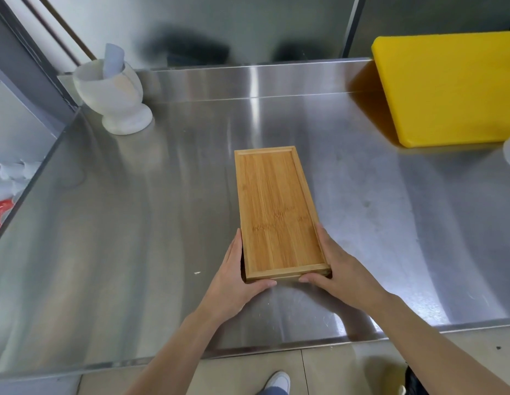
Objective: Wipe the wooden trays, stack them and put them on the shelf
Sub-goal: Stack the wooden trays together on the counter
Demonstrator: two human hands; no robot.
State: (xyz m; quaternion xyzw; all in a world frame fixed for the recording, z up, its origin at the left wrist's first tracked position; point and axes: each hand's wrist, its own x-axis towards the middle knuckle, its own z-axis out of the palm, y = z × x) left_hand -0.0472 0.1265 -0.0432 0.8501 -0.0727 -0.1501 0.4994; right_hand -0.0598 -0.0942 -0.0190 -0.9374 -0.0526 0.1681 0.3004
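A long wooden tray point(276, 206) with a raised rim lies lengthwise on the steel table point(134, 223), its open side up. From its thickness at the near end it may be a stack, but I cannot tell. My left hand point(239, 276) clasps the near left corner, fingers along the left side and thumb on the near end. My right hand point(336, 266) clasps the near right corner the same way. No cloth is in view.
A white stone mortar point(114, 92) with a pestle stands at the back left. A yellow cutting board point(450, 89) leans at the back right. A steel wall backs the table. Bags lie beyond the left edge point(6, 189). The table's front edge is close to me.
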